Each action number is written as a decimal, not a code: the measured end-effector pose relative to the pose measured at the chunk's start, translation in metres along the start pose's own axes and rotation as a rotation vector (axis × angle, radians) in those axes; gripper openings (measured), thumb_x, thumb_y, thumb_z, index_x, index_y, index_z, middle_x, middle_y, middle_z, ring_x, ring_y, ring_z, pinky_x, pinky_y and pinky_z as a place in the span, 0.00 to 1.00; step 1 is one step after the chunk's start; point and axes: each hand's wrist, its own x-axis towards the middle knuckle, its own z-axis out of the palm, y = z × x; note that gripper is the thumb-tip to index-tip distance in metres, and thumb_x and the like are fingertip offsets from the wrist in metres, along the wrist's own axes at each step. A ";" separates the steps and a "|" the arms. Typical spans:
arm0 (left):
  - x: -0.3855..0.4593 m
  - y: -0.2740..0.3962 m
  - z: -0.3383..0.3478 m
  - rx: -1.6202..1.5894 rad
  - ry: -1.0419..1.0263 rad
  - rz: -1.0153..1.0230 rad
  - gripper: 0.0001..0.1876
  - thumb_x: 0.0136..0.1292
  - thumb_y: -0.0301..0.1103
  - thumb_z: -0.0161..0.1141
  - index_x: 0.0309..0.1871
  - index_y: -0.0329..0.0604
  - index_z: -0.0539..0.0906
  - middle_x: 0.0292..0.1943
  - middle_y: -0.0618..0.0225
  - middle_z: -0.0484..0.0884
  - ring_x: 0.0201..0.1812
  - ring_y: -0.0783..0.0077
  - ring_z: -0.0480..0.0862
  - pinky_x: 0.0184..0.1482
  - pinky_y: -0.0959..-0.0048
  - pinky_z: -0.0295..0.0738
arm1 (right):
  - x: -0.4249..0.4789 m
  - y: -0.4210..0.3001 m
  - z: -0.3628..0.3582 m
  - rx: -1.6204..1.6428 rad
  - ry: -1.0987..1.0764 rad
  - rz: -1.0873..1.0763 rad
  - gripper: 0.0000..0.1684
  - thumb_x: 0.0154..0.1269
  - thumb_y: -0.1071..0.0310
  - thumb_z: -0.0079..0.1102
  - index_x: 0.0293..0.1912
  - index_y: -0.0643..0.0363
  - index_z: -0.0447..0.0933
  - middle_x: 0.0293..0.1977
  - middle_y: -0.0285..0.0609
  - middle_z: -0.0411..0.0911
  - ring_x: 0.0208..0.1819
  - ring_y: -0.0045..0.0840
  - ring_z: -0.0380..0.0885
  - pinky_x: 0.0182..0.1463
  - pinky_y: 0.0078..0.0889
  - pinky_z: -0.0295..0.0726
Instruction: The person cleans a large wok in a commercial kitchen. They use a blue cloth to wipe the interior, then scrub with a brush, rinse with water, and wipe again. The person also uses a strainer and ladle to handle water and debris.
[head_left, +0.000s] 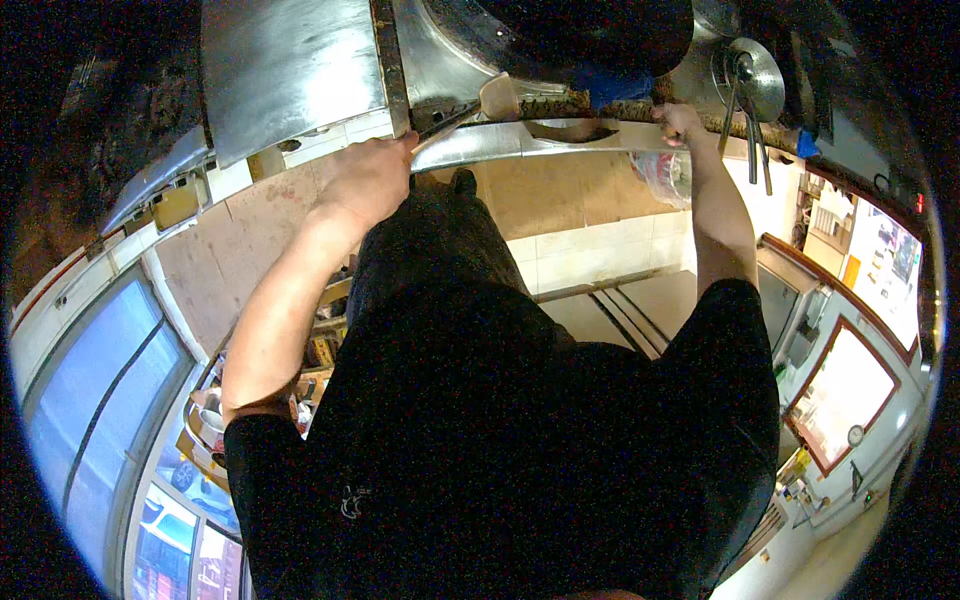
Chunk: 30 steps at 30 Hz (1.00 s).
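My left hand is closed around the handle of a long-handled utensil with a flat, pale end; its exact kind is unclear. That end rests by the front rim of a large dark wok set in a metal cooktop. My right hand, fingers curled, is at the front edge of the cooktop, to the right of a blue cloth-like thing. Whether it grips anything cannot be made out. Metal utensils, among them a perforated strainer, lie or hang right of my right hand.
A flat metal sheet or cover lies left of the wok. The cooktop's metal front rail runs between my hands. Below it, a clear plastic bag hangs near my right forearm. A glass window or door stands at left.
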 end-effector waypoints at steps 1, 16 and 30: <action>-0.004 -0.002 0.000 0.011 0.020 -0.007 0.15 0.69 0.32 0.45 0.53 0.47 0.81 0.34 0.53 0.85 0.37 0.50 0.86 0.41 0.54 0.81 | 0.000 -0.024 0.009 0.096 -0.022 0.021 0.17 0.55 0.58 0.62 0.44 0.56 0.79 0.29 0.46 0.80 0.27 0.31 0.78 0.26 0.34 0.76; -0.006 0.001 -0.002 0.037 -0.060 -0.079 0.20 0.70 0.32 0.46 0.63 0.51 0.76 0.30 0.49 0.84 0.33 0.48 0.85 0.37 0.52 0.80 | -0.047 -0.059 -0.013 0.760 0.060 0.300 0.17 0.56 0.57 0.63 0.43 0.55 0.77 0.27 0.44 0.77 0.14 0.24 0.69 0.16 0.21 0.72; -0.008 0.019 -0.017 0.070 -0.164 -0.173 0.20 0.71 0.34 0.46 0.66 0.52 0.73 0.37 0.48 0.85 0.40 0.50 0.85 0.42 0.54 0.81 | 0.012 -0.028 -0.025 0.407 -0.074 0.089 0.16 0.62 0.57 0.58 0.46 0.55 0.77 0.35 0.43 0.77 0.25 0.22 0.76 0.19 0.23 0.74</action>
